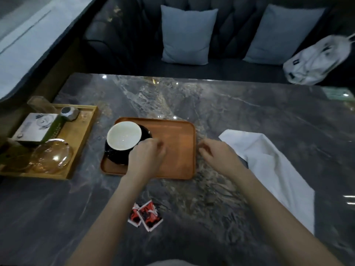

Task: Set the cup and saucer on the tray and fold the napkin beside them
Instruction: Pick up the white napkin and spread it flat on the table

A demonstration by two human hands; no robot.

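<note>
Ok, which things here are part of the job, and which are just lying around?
Job: cup, saucer, orange tray, white napkin.
Lying about: red sachets, wooden tray with a box and glass lid, cushions, white backpack.

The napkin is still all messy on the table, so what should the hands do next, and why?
Probably the right hand should reach over and pick up the white napkin. The cup and black saucer already sit on the orange tray, while the napkin lies unfolded on the table beside it, just past that hand.
</note>
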